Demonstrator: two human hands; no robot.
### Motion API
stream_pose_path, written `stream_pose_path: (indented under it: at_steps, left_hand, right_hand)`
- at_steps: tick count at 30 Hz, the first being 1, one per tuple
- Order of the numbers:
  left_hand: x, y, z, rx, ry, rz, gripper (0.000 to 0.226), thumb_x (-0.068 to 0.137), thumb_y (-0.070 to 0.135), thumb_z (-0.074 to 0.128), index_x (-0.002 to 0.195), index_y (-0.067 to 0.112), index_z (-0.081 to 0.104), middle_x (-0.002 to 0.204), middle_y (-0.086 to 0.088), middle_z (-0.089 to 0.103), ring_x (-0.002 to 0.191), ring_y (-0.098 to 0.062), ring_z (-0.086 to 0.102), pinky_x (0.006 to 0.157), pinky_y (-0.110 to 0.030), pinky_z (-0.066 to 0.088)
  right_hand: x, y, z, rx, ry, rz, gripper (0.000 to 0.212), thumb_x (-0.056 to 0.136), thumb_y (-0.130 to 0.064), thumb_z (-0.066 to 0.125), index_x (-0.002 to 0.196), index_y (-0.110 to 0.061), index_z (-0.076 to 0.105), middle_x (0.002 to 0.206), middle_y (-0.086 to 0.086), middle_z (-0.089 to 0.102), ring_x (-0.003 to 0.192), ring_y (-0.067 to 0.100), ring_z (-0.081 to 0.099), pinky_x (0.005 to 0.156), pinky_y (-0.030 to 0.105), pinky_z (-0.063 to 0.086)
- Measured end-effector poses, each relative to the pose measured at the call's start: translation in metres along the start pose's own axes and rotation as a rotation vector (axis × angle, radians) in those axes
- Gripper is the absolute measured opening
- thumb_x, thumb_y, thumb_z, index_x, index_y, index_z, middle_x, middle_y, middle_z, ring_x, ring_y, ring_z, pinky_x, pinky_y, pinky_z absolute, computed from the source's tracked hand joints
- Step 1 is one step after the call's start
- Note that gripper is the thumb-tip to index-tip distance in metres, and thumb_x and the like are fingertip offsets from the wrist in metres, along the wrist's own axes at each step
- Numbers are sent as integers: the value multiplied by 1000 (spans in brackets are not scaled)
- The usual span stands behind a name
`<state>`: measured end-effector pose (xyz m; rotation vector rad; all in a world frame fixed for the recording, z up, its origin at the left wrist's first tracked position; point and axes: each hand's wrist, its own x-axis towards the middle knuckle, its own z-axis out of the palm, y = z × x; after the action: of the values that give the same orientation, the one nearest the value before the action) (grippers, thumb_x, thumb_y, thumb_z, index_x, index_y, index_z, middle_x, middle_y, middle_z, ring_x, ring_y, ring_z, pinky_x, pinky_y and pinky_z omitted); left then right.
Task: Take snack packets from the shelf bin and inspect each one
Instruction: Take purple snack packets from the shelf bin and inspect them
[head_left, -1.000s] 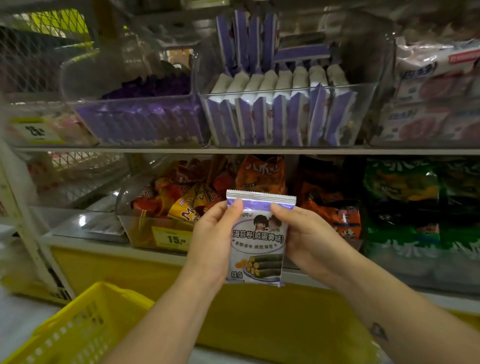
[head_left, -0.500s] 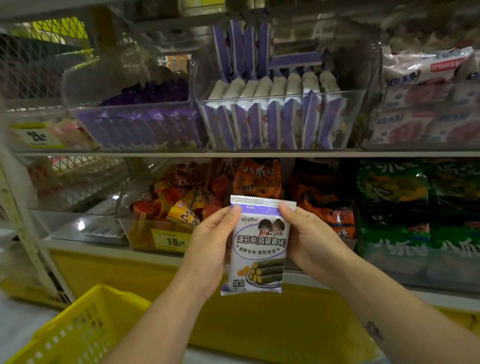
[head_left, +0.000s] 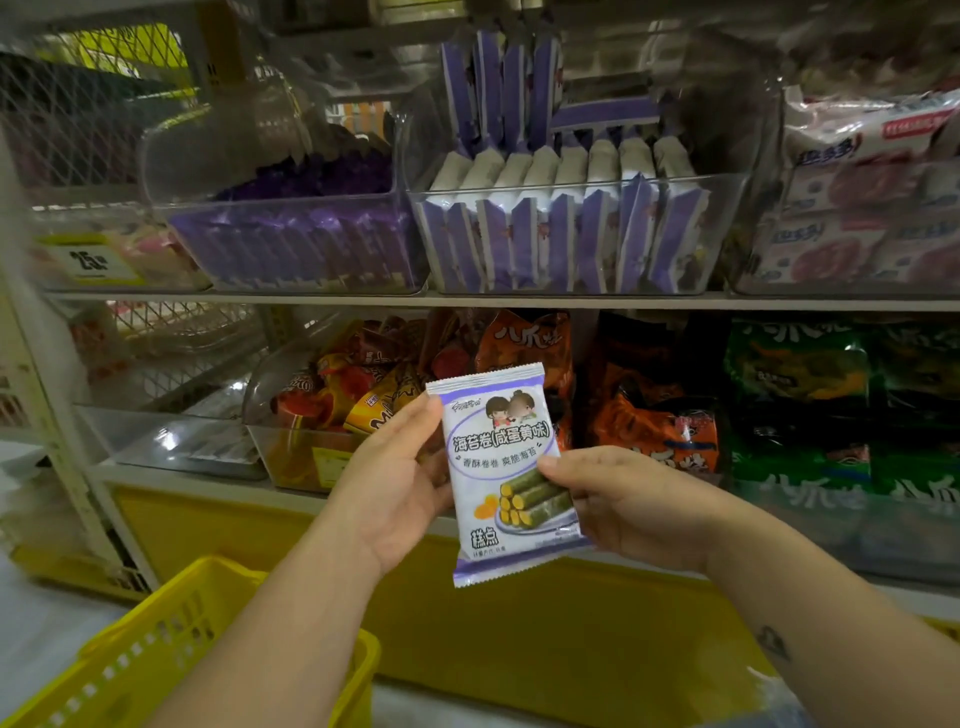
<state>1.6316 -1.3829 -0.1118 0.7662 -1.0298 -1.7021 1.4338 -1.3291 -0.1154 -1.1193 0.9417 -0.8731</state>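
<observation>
**Lower left of frame, nearest:** yellow basket (head_left: 218, 569); nothing of its contents is visible.

**Centre of frame:** snack packet (head_left: 506, 467), purple and white, printed face to the camera, top leaning slightly left. It is held in the air in front of the lower shelf, well clear of any bin.
- left hand (head_left: 395, 483): pinches the packet's upper left edge, thumb in front.
- right hand (head_left: 623, 504): pinches the right edge at mid-height, thumb across the print.

**Middle, behind the hands:** rounded clear bin (head_left: 270, 384) of orange and red packets; orange bags (head_left: 654, 426) beside it; green bags (head_left: 800, 405) at right.

**Upper centre, farthest:** clear shelf bin (head_left: 730, 208), packed with upright rows of matching purple and white packets.

**Progress, as judged:** one packet is out and under inspection. The many in the bin are not yet inspected, so the task looks early.
</observation>
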Motion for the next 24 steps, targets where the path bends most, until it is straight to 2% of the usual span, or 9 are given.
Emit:
stream_pose_path:
  at_steps: [4,11,13,14,16,17,19,21,24]
  left_hand:
    - [-4,5,-8,107,-245,-200,41,84,22,60,124,15,62,120,-15,69,96,-28,70,73,-44,60]
    - [-1,3,-16,56,-392,-264,42,84,13,60,126,15,59,125,-17,66,103,-30,68,82,-45,58]
    - [0,0,-12,41,-344,-218,43,86,10,59,129,17,57,122,-15,67,99,-28,70,76,-44,61]
    - [0,-3,-8,67,-266,-142,44,88,7,58,130,19,54,121,-12,69,97,-26,71,71,-42,62]
    - [2,-10,-1,265,-24,115,43,94,1,54,128,27,53,120,-4,67,97,-17,71,67,-31,60]
    - [2,-13,2,385,35,232,40,96,4,53,124,32,54,121,1,65,101,-11,68,71,-27,59]
    - [0,-18,8,513,-56,318,37,96,18,56,129,36,54,121,11,67,108,-3,64,85,-25,56]
    - [-3,-20,13,489,-163,252,48,91,32,58,138,34,50,124,15,66,115,-2,61,100,-30,50]
    - [-1,-22,15,382,-177,191,51,91,31,56,141,30,47,127,10,66,115,-8,62,102,-36,47]
  right_hand:
    - [1,-2,0,127,46,-9,37,85,-26,57,108,1,68,109,19,71,91,23,72,69,29,58]
    - [-1,-5,2,149,72,-11,43,84,-27,56,114,3,65,115,22,68,95,25,69,76,32,60]
    - [-1,-6,4,124,93,-31,40,84,-28,56,111,0,67,112,19,70,96,25,70,78,33,60]
    - [0,-6,5,82,128,-53,38,87,-29,56,111,-2,67,112,17,71,101,27,69,86,38,57]
    - [2,-4,8,-46,263,-127,32,93,-29,54,113,-6,66,111,13,72,109,34,65,102,50,47]
    - [4,-4,11,-92,333,-178,28,95,-28,54,112,-9,65,109,11,73,108,33,66,101,52,47]
    - [7,-2,19,-115,409,-278,23,92,-29,58,111,-16,64,107,6,74,100,23,70,90,46,55]
    - [9,-1,24,-99,388,-345,27,90,-34,57,114,-24,64,108,0,74,98,16,71,79,36,60]
    - [11,2,28,-130,281,-350,32,100,-37,42,126,-31,59,113,-4,72,105,14,68,83,28,57]
